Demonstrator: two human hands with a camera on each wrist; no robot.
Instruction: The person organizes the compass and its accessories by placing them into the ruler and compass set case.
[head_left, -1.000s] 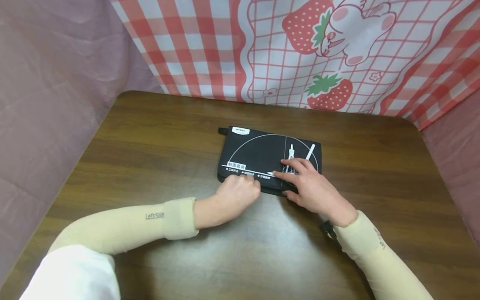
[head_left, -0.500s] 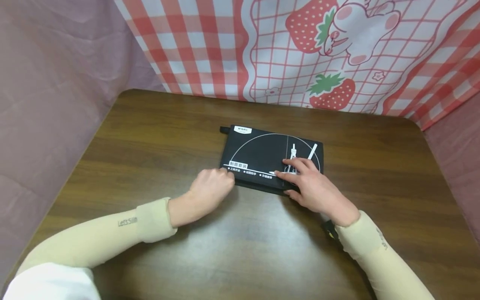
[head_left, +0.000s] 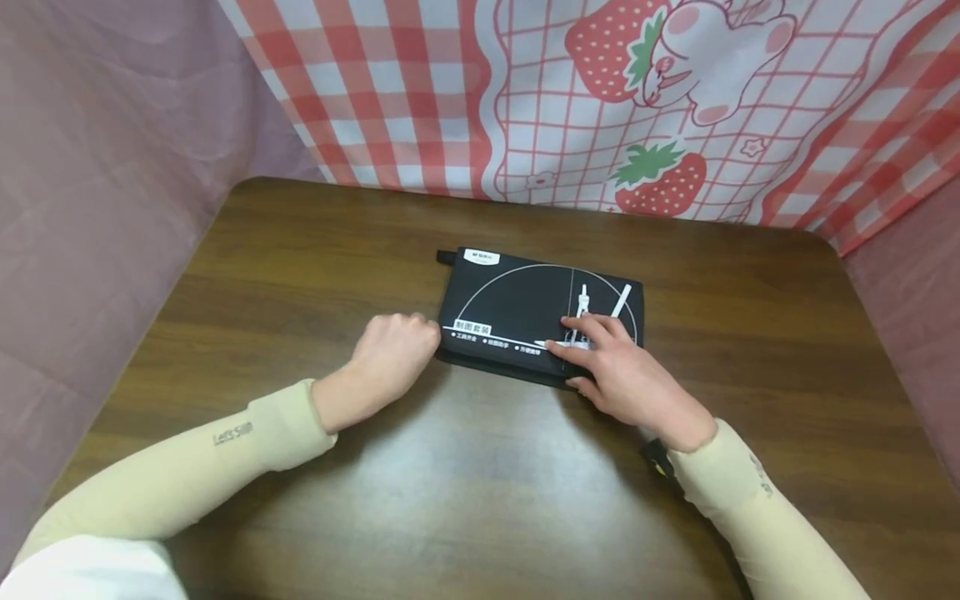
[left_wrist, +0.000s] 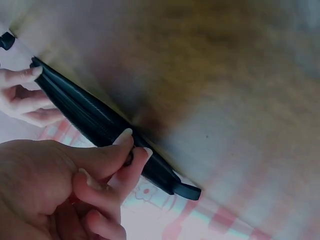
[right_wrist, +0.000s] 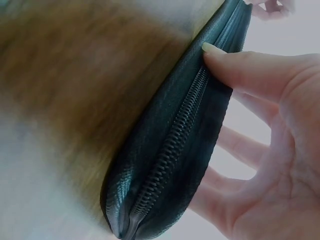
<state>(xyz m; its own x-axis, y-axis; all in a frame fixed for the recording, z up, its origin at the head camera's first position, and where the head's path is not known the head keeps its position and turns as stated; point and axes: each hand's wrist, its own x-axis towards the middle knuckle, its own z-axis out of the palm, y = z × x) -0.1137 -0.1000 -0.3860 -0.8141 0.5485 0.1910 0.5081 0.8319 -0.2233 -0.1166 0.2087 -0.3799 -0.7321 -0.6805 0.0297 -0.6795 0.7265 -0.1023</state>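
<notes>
A flat black zip case [head_left: 517,300], printed with a white arc and compass, lies on the wooden table. At its left front corner my left hand [head_left: 386,354] pinches a small dark zipper pull [left_wrist: 130,159] between thumb and index finger; the other fingers are curled in. My right hand [head_left: 626,375] grips the case's right front part, its fingers spread over the top. In the right wrist view the right thumb [right_wrist: 240,70] presses the front side beside the zipper [right_wrist: 170,150], whose teeth are meshed along the near stretch.
A black strap loop [head_left: 446,257] sticks out at the case's far left corner. Behind the wooden table [head_left: 300,250] hangs a red checked strawberry cloth [head_left: 420,92]; a pinkish cloth [head_left: 112,167] is at the left.
My left hand has slid left along the front edge, from near the middle to the left corner. The right hand and the case have stayed in place.
</notes>
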